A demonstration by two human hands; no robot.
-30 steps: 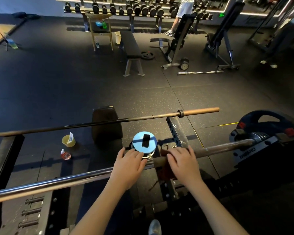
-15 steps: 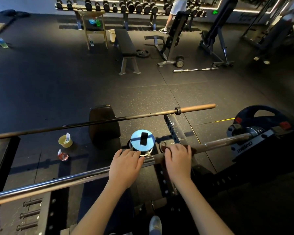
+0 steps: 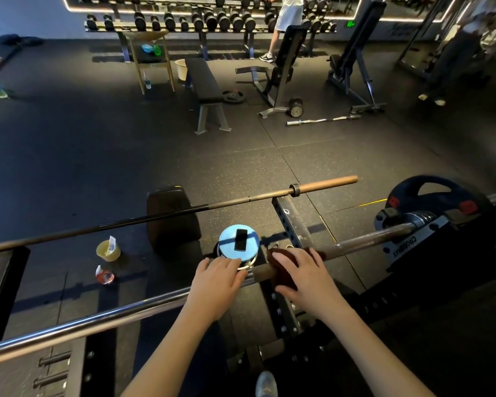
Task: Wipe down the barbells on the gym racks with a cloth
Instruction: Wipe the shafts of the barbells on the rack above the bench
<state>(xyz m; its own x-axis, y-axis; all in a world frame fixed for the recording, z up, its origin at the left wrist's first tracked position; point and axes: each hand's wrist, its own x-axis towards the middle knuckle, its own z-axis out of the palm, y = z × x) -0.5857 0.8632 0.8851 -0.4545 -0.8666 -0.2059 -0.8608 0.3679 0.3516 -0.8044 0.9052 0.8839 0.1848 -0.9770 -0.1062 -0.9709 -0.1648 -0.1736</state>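
right hand over cloth on barbell

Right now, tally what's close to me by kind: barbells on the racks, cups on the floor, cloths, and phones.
Racked barbells: 2, near barbell and far barbell
Floor cups: 2, yellow cup and red cup
Cloth: 1
Phone: 1
Total: 6
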